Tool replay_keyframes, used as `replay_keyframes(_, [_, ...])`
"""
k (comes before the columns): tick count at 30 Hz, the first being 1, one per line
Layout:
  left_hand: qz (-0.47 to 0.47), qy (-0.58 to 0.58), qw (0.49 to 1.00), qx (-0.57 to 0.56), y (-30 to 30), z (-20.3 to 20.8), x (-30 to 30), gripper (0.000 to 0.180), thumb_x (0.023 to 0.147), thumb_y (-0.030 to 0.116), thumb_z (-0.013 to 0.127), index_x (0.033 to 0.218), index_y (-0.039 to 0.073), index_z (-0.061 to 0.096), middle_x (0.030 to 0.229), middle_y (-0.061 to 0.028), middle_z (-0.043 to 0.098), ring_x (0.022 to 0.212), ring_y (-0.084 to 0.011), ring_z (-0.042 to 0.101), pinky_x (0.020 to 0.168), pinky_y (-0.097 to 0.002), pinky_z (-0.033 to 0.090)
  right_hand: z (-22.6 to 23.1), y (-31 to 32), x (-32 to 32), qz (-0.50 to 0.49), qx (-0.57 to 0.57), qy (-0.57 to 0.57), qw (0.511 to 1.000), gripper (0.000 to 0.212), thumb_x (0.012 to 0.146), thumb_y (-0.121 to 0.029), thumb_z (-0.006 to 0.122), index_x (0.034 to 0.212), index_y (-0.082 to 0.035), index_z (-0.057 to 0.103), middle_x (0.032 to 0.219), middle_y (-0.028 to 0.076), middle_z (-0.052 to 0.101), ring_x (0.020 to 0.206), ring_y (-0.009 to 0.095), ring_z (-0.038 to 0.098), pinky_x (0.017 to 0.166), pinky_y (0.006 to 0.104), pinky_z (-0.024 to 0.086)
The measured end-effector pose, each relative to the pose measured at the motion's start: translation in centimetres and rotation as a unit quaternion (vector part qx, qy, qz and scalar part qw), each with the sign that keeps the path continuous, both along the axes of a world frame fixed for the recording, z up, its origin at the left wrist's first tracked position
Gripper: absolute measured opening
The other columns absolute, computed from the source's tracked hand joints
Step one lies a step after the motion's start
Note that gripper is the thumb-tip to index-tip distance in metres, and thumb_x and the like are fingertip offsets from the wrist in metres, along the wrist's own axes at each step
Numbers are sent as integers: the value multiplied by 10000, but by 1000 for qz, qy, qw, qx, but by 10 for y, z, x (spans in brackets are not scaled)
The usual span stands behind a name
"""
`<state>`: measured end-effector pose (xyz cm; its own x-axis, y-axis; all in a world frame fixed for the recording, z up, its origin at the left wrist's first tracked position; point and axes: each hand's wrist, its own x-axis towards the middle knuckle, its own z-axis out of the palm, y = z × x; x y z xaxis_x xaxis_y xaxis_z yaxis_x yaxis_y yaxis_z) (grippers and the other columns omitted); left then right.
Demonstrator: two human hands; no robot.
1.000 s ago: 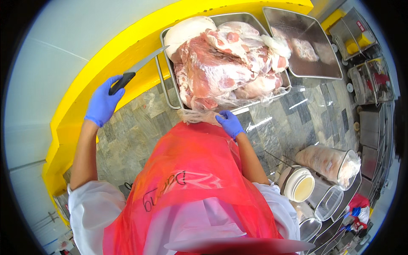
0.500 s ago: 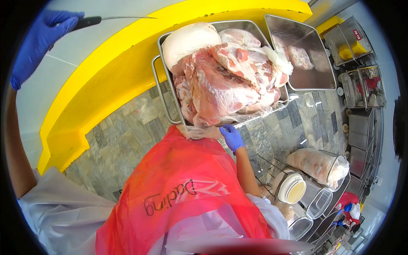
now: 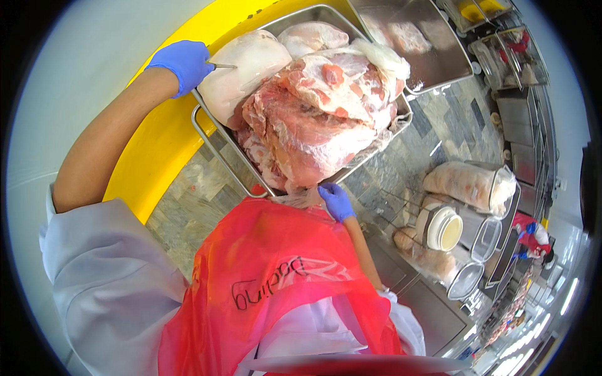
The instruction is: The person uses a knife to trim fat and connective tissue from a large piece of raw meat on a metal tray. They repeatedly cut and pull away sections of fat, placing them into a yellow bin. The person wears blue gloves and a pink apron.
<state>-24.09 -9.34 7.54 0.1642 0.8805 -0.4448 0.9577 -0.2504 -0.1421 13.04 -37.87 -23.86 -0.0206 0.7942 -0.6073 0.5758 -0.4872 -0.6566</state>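
My left hand (image 3: 182, 66), in a blue glove, is closed around a knife (image 3: 224, 66). Its handle is hidden in the fist, and the short visible blade lies over a pale, skin-covered cut of meat (image 3: 258, 55). That cut sits at the far left of a deep metal tray (image 3: 321, 7). A large red and white piece of meat (image 3: 310, 122) fills most of the tray. At the near edge, my gloved right hand (image 3: 337, 202) pinches clear plastic wrap (image 3: 301, 198) that hangs over the rim beside my red apron (image 3: 269, 250).
Behind the tray runs a yellow ledge (image 3: 141, 160). A second metal tray (image 3: 439, 69) with some meat stands at the far right. To the right are bagged meat (image 3: 467, 185), a white round container (image 3: 446, 230) and wire racks (image 3: 533, 135). Patterned floor tiles (image 3: 433, 128) lie between.
My left hand has swung down and right with the knife, from beside the wall to the pale meat. My right hand stays at the plastic wrap. The whole view has shifted somewhat.
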Motion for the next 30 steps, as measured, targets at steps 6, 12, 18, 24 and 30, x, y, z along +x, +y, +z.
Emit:
replay_keyframes(6, [59, -266, 919, 286, -38, -26, -39, 555, 1003, 341, 648, 1487, 92, 538, 1309, -186, 661, 1131, -329, 656, 1013, -400, 502, -7, 10, -7, -7, -5, -17, 1000, 539, 944, -407, 708, 1263, 23, 651, 1172, 213, 722, 1084, 307, 697, 948, 390, 532])
replay_keyframes(12, [258, -545, 746, 284, -175, -179, -58, 205, 956, 55, 700, 1153, 5, 675, 1067, -58, 665, 975, -135, 605, 899, -308, 506, 33, 15, 5, -58, -43, -76, 995, 603, 928, -418, 722, 1321, 26, 611, 1164, 226, 716, 1054, 302, 707, 929, 395, 546])
replay_keyframes(18, [100, -423, 901, -16, -279, -297, 86, 900, 817, 464, 820, 1463, -50, 461, 1446, -291, 505, 1336, -429, 480, 1145, -489, 383, 30, -8, 40, -1, -84, -91, 992, 605, 925, -486, 703, 1225, 39, 683, 1097, 215, 736, 974, 295, 714, 891, 392, 545])
replay_keyframes(24, [155, -318, 932, 70, -293, -308, 166, 989, 763, 522, 809, 1464, -50, 407, 1447, -329, 441, 1336, -489, 414, 1122, -542, 357, 65, -41, 78, 44, -163, -15, 985, 518, 957, -460, 689, 1071, 42, 754, 968, 177, 761, 880, 267, 706, 853, 385, 540])
replay_keyframes(30, [145, -337, 919, 147, -293, -361, 201, 395, 882, 340, 692, 1161, 62, 654, 1168, -252, 605, 1069, -449, 570, 909, -560, 456, 93, -84, 173, -129, -123, 120, 977, 299, 968, -295, 711, 1043, -14, 779, 786, 42, 712, 631, 112, 599, 569, 276, 462])
